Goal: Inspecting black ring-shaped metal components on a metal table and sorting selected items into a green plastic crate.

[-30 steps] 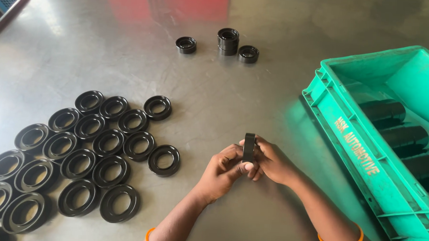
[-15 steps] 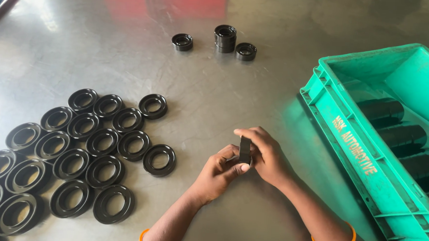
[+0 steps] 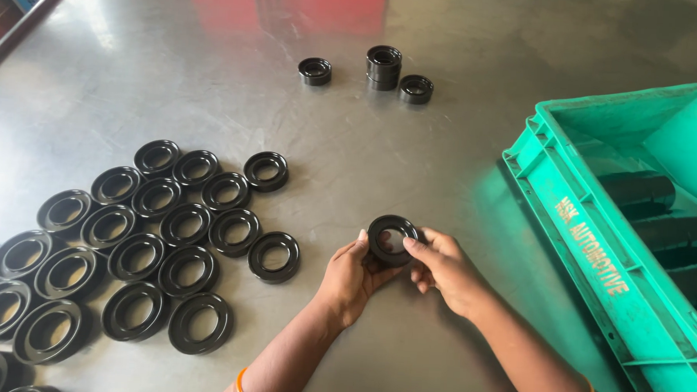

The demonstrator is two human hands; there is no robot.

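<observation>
Both hands, left (image 3: 350, 276) and right (image 3: 444, 268), were clamped on one black rubber ring (image 3: 392, 239), with laid-out rings (image 3: 158, 242) at nine o'clock on the counter (image 3: 413, 152).

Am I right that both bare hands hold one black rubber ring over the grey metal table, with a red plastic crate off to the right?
Not quite: the plastic crate is green, not red, as the head view shows. The rest holds: the left hand and right hand hold one black rubber ring over the grey metal table.
</observation>
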